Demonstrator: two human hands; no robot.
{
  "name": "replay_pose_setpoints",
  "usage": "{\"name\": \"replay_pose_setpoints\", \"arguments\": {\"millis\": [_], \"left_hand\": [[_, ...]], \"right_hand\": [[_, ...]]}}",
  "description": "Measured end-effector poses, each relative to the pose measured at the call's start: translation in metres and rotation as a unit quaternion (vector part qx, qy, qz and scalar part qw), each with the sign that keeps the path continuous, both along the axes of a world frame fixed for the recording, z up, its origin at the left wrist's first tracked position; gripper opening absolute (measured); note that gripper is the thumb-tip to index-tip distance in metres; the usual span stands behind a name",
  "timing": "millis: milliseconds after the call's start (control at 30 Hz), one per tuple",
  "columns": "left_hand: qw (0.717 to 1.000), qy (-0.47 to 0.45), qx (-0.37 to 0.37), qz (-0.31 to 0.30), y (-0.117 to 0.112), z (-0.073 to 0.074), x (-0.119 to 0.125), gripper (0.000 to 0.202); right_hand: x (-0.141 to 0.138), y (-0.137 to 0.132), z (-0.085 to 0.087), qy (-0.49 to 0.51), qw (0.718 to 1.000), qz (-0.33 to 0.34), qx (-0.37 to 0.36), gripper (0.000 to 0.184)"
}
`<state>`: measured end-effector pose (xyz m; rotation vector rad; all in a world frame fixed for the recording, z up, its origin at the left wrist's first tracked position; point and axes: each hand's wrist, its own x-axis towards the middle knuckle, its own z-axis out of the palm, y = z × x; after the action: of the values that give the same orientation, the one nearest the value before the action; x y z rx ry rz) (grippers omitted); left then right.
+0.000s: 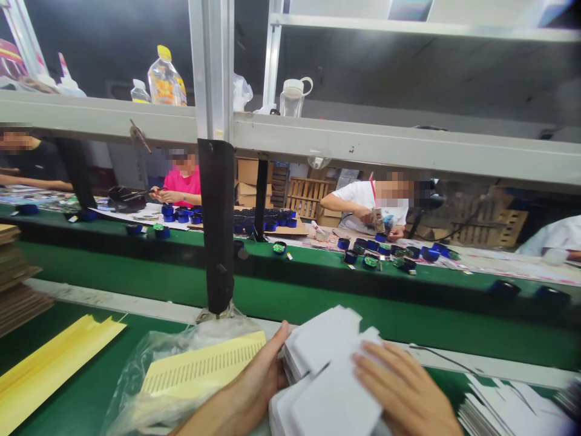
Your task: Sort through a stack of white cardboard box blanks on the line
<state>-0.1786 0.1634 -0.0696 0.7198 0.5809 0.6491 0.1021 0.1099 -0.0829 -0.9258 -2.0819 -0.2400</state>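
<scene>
- At far left, a flat yellow paper strip [54, 357] lies on the green mat, well apart from your hands; leave it alone.
- Just left of your left hand [256, 378], a clear plastic bag holding a yellow perforated label sheet [204, 369] sits close; keep your wrist off it so it does not slide.
- Your left hand clamps the left edge of the stack of flat white die-cut card blanks [327, 375], thumb up its side. Hold that edge square.
- Your right hand [403, 393] lies fingers-flat on the top blank, pressing rather than pinching. Peel off one sheet only.
- Further right, a second fanned pile of white blanks [508, 406] lies near; keep the piles separate.
</scene>
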Motion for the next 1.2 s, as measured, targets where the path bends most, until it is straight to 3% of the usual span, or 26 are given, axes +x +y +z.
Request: {"name": "replay_pose_setpoints", "arguments": {"millis": [67, 167, 267, 433, 533, 600, 667, 767, 833, 867, 1000, 1067, 1100, 1133, 1200], "left_hand": [[1.000, -0.018, 0.001, -0.003, 0.001, -0.001, 0.001, 0.074], [1.000, -0.019, 0.008, 0.021, -0.002, 0.000, 0.003, 0.061], [0.997, 0.032, 0.024, 0.063, -0.006, 0.004, 0.005, 0.062], [0.994, 0.083, 0.032, 0.067, -0.010, 0.007, 0.007, 0.072], [0.992, 0.094, 0.027, 0.074, -0.010, 0.008, 0.007, 0.070], [0.992, 0.096, 0.025, 0.077, -0.010, 0.009, 0.007, 0.070], [0.991, 0.101, 0.027, 0.080, -0.009, 0.010, 0.006, 0.071], [0.991, 0.110, 0.029, 0.075, -0.009, 0.009, 0.006, 0.075], [0.990, 0.110, 0.041, 0.078, -0.008, 0.008, 0.007, 0.076], [0.989, 0.107, 0.056, 0.081, -0.008, 0.007, 0.008, 0.076], [0.975, 0.116, 0.163, 0.096, -0.013, 0.008, 0.011, 0.085], [0.930, 0.194, 0.281, 0.140, -0.017, 0.006, 0.009, 0.089], [0.882, 0.244, 0.366, 0.169, -0.020, 0.004, 0.008, 0.087], [0.816, 0.288, 0.462, 0.197, -0.022, 0.001, 0.006, 0.082], [0.656, 0.331, 0.638, 0.229, -0.025, -0.010, 0.004, 0.060]], "right_hand": [[-0.009, 0.008, 0.005, -0.127, 0.989, 0.034, 0.063, 0.042], [-0.018, 0.012, 0.005, -0.223, 0.964, 0.019, 0.144, 0.048], [-0.020, 0.012, -0.002, -0.233, 0.959, 0.001, 0.163, 0.061], [-0.026, 0.010, -0.005, -0.221, 0.964, 0.005, 0.146, 0.060], [-0.031, 0.004, -0.003, -0.099, 0.988, 0.006, 0.119, 0.047], [-0.031, 0.000, -0.002, 0.032, 0.995, -0.052, 0.082, 0.034], [-0.026, 0.000, -0.003, 0.143, 0.977, -0.159, -0.006, 0.029], [-0.017, 0.007, -0.004, 0.271, 0.891, -0.292, -0.218, 0.055], [-0.014, 0.013, -0.006, 0.312, 0.843, -0.299, -0.319, 0.077], [-0.014, 0.015, -0.007, 0.314, 0.837, -0.286, -0.346, 0.079], [-0.018, 0.014, -0.010, 0.329, 0.824, -0.234, -0.397, 0.068], [-0.020, 0.013, -0.011, 0.372, 0.792, -0.205, -0.438, 0.072], [-0.021, 0.014, -0.012, 0.394, 0.781, -0.183, -0.449, 0.073], [-0.022, 0.015, -0.012, 0.412, 0.778, -0.156, -0.448, 0.071], [-0.024, 0.018, -0.013, 0.433, 0.797, -0.097, -0.409, 0.063]]}}
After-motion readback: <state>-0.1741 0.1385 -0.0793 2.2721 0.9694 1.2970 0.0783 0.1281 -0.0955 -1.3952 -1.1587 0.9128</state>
